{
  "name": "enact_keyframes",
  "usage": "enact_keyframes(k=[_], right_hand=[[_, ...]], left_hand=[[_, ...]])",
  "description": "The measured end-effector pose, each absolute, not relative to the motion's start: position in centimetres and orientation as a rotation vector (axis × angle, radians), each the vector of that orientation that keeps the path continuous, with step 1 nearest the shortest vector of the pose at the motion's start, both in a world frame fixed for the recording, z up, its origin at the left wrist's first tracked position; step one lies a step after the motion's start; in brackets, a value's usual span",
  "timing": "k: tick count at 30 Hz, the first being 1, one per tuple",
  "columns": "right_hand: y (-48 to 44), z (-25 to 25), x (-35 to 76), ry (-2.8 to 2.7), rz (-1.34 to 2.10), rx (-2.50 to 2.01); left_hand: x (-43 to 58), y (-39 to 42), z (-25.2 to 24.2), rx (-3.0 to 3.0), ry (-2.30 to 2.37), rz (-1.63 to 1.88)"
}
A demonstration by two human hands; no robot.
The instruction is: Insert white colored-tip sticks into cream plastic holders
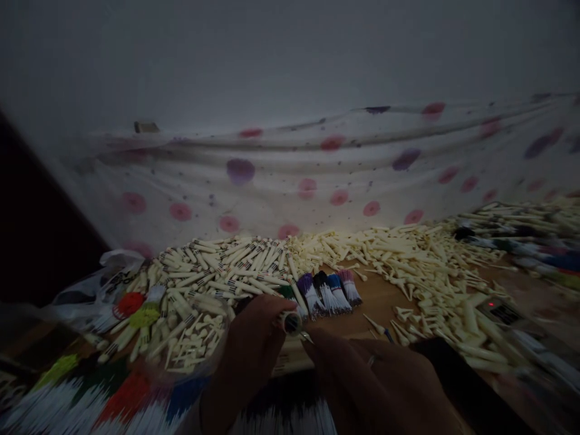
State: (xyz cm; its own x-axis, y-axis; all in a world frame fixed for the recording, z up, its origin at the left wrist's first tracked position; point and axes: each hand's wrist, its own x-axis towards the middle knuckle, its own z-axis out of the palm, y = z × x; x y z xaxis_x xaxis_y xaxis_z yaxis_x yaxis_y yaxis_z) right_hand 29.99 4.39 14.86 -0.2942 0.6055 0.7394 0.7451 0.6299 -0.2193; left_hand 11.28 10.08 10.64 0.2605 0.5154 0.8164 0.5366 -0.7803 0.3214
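Observation:
My left hand (251, 356) is closed round a small cream tube-shaped piece (291, 323), its round end facing up. My right hand (376, 380), a ring on one finger, pinches a thin metal tool or pin (307, 337) whose tip meets that piece. Just beyond the hands lies a row of brush-like bundles (328, 293) with purple, black, blue and pink tips. A heap of cream striped pegs (217, 269) lies behind my left hand.
Loose cream tee-shaped pieces (408, 254) cover the wooden table to the right. A small device with a red light (498, 311) lies at right. Coloured bristle bundles (113, 399) fill the near left. A spotted cloth (290, 175) hangs behind. A plastic bag (90, 290) sits left.

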Motion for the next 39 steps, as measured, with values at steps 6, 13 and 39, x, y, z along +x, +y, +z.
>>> enact_keyframes(k=[6, 13, 39], right_hand=[[4.7, 14.0, 30.4, -2.06, -0.197, -1.101], [4.7, 14.6, 30.7, -2.053, -0.253, -1.062], [4.9, 15.2, 30.0, -2.069, -0.344, -1.091]], left_hand=[[10.8, 10.5, 10.7, -2.438, -0.966, -1.494], [11.2, 10.0, 10.7, -2.545, -1.134, -1.629], [11.3, 10.1, 11.0, -2.582, -1.168, -1.613]])
